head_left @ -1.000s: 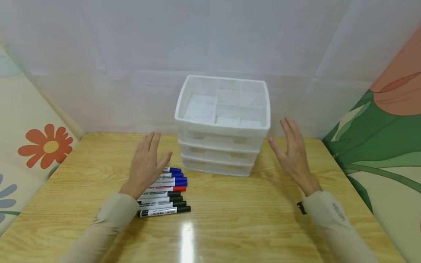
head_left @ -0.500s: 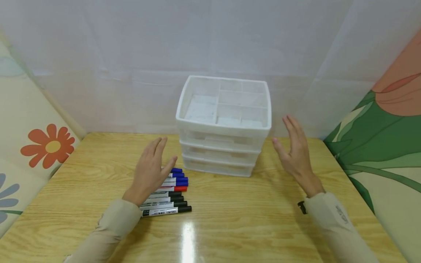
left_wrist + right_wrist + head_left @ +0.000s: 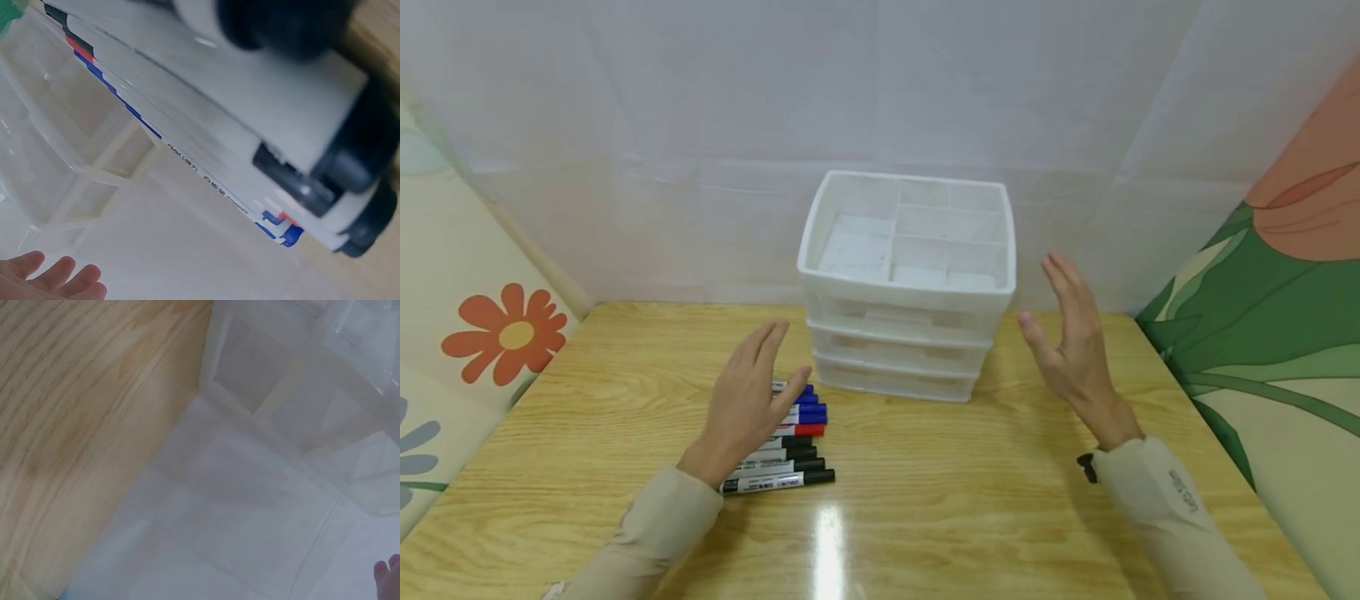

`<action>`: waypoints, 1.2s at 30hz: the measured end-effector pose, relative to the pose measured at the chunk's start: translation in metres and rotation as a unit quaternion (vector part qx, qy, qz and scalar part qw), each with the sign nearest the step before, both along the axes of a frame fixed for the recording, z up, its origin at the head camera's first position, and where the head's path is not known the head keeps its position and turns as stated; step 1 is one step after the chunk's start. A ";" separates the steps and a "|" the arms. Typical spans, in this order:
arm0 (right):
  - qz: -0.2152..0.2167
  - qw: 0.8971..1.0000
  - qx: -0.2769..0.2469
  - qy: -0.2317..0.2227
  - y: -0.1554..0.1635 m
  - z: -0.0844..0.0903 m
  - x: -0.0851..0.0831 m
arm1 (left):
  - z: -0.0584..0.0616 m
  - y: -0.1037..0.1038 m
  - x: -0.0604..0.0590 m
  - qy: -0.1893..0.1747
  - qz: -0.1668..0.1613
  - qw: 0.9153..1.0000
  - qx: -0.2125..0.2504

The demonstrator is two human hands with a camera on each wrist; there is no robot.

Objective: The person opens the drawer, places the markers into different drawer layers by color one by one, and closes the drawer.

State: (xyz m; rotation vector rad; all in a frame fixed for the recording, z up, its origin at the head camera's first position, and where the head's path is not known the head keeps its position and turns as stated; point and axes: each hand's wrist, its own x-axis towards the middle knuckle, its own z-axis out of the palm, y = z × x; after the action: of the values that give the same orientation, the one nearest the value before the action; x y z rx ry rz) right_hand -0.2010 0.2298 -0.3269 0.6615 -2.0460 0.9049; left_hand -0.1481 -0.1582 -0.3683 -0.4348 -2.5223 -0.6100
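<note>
A person's two hands hover on either side of a white plastic three-drawer organizer standing at the far middle of a wooden tabletop, its open top tray divided into compartments. The left hand, fingers straight and released, holding nothing, hangs just above a row of whiteboard markers lying side by side with blue, red and black caps, near the organizer's left front corner. The right hand, likewise released with fingers extended upward, is raised just right of the organizer, apart from it. Floral-patterned panels flank the tabletop.
</note>
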 end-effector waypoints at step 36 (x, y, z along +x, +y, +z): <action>0.034 0.999 0.000 0.024 -0.030 0.008 -0.003 | 0.010 0.049 0.019 0.001 -0.079 0.996 0.049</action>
State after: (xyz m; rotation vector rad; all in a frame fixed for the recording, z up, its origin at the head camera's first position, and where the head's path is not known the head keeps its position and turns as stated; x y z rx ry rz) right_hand -0.2042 0.1994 -0.3191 0.7505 -1.9924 0.9194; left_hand -0.1292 -0.1089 -0.3587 -0.6038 -2.4592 -0.7883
